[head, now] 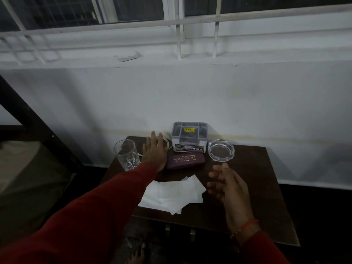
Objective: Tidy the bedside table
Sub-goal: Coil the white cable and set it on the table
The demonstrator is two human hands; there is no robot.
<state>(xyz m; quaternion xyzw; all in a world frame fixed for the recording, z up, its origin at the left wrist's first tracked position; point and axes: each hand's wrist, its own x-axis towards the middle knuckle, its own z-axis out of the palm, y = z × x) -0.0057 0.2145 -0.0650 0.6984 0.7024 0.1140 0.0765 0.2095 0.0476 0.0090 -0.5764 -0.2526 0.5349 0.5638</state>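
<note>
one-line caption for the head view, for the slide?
Left hand reaches flat over white cord behind spectacle case; right hand hovers open beside tissues on dark bedside table.

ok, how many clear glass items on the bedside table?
2. A drinking glass at the back left corner, beside the left hand, and a glass ashtray at the back, right of the grey organizer box. The hand may hide more.

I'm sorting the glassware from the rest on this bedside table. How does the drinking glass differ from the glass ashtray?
The drinking glass is tall and narrow, while the ashtray is low and wide. The glass stands at the table's left edge, beside the left hand; the ashtray sits to the right of the grey organiser box. The glass has a cut star pattern near its base; the ashtray has a thick notched rim. Both are clear and look empty.
</note>
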